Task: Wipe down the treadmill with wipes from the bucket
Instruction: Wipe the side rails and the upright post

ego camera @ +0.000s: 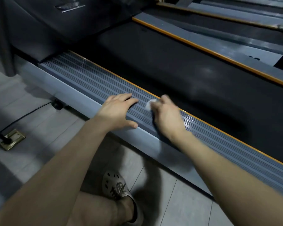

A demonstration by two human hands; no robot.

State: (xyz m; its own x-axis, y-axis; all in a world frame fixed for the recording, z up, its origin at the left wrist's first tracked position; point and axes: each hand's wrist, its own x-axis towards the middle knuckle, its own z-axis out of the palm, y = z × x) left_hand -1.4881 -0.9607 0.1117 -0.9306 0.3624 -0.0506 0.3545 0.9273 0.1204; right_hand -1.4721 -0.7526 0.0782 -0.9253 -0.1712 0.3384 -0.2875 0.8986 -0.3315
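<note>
Here right hand holds wipe on treadmill rail, beside orange edge.

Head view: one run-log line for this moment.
step: wipe treadmill rail | right hand: holds wipe on ribbed side rail | left hand: rests flat on same rail

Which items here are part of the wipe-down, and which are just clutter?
In the job: white crumpled wipe held by the right hand; grey ribbed side rail of the treadmill, left hand resting flat on it; black running belt.
Lying about: brass floor socket plate, black power cable, beige perforated clog on the person's foot.
</note>
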